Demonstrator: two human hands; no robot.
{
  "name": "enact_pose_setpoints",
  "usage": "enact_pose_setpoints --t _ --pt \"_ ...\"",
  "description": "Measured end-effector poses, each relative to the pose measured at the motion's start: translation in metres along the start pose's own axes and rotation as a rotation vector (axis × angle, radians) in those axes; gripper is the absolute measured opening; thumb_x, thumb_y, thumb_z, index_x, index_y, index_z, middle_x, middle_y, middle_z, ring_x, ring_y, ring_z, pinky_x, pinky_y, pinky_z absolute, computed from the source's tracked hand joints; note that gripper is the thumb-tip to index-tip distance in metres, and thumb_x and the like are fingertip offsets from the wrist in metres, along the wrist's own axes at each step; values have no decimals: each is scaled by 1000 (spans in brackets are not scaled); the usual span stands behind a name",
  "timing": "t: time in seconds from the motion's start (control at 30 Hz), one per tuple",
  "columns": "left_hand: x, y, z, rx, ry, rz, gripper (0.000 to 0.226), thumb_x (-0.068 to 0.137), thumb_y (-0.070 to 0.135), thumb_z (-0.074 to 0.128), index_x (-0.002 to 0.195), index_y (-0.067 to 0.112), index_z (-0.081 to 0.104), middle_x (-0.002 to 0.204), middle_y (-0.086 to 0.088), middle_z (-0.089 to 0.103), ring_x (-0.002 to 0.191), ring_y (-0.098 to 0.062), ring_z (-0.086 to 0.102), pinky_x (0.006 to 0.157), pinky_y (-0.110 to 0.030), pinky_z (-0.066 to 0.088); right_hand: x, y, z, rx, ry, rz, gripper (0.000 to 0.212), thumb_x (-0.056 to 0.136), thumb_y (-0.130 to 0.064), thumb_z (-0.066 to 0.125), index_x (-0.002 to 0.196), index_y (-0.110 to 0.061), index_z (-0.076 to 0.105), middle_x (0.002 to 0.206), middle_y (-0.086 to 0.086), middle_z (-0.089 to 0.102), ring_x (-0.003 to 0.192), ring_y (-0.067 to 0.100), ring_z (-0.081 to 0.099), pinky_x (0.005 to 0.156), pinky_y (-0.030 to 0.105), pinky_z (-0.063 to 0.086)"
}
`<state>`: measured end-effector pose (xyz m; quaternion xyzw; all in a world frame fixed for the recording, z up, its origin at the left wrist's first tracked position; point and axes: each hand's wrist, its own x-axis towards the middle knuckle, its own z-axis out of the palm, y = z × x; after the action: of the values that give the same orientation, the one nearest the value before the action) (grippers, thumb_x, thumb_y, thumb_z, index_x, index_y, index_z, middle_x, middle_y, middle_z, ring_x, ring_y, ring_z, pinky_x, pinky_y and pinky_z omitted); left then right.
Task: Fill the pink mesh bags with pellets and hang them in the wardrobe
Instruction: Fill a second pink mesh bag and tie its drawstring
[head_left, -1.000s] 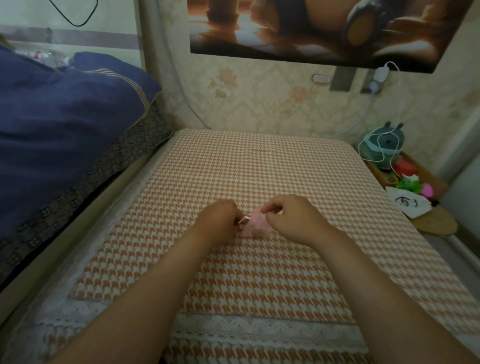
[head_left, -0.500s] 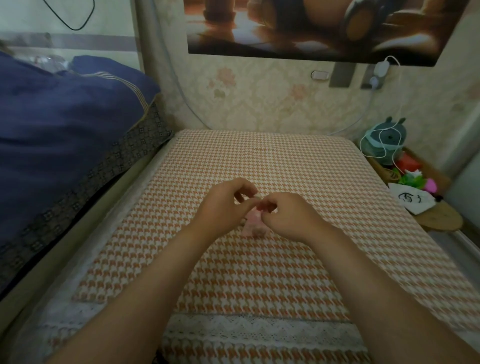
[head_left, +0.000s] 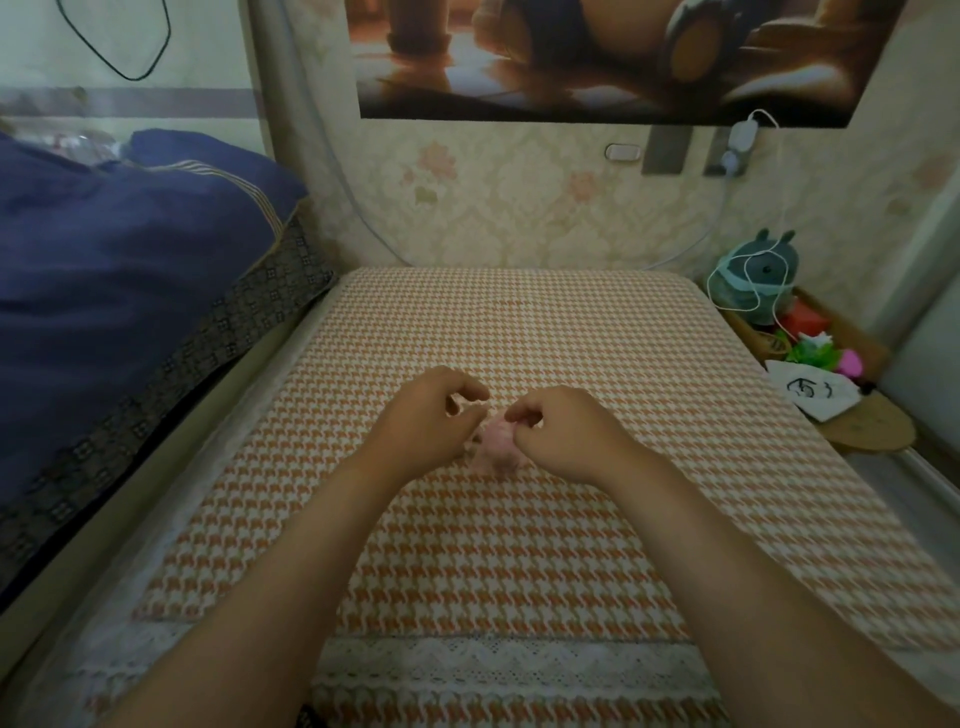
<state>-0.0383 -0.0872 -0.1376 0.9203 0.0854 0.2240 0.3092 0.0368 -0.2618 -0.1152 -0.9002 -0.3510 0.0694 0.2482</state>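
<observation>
Pink mesh bag lies mid-bed on houndstooth cover. Right hand: fingers curled, pinching its top. Left hand: fingers curled just left of it; grasp cannot be told.

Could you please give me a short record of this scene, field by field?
Surface: orange houndstooth cover
Item: pink mesh bag, lying on the cover between the hands
Right hand: pinches the bag's top
Left hand: fingers curled beside the bag; grip unclear
Left side: blue quilt
</observation>
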Motion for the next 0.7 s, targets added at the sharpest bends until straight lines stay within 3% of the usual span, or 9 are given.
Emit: enact_pose_setpoints --t 0.1,0.27,0.43,0.57,0.7 --pt "0 -10 -8 63 -4 -57 14 91 25 65 103 27 71 100 14 65 83 -5 61 76 -29 54 -1 0 0 6 7 7 35 87 -29 57 118 -30 71 116 -11 71 105 10 64 92 33 53" --pt "-3 -27 -8 178 -131 -105 14 89 23 66 99 31 71 96 14 64 80 -6 60 73 -27 50 -1 -1 2 29 1 20 33 87 -32 57 116 -31 72 106 -14 70 96 9 66 91 37 55" --pt "-5 -37 6 353 -202 3 22 88 34 65 108 36 72 101 2 56 102 -17 48 85 -33 46 2 -3 7 42 4 -4 30 91 -27 59 118 -28 72 109 -11 67 99 9 64 88 30 54" --pt "-5 -40 18 385 -221 47 18 88 37 63 98 27 74 99 -2 56 104 -24 50 84 -39 48 5 -3 13 47 6 -13 29 90 -28 59 116 -28 72 106 -11 70 96 9 65 88 34 56" --pt "0 -43 20 383 -179 72 18 89 34 63 101 26 74 102 -1 58 105 -21 51 82 -33 44 6 -2 13 37 0 -11 31 89 -29 59 116 -28 72 109 -11 70 97 8 65 89 34 56"
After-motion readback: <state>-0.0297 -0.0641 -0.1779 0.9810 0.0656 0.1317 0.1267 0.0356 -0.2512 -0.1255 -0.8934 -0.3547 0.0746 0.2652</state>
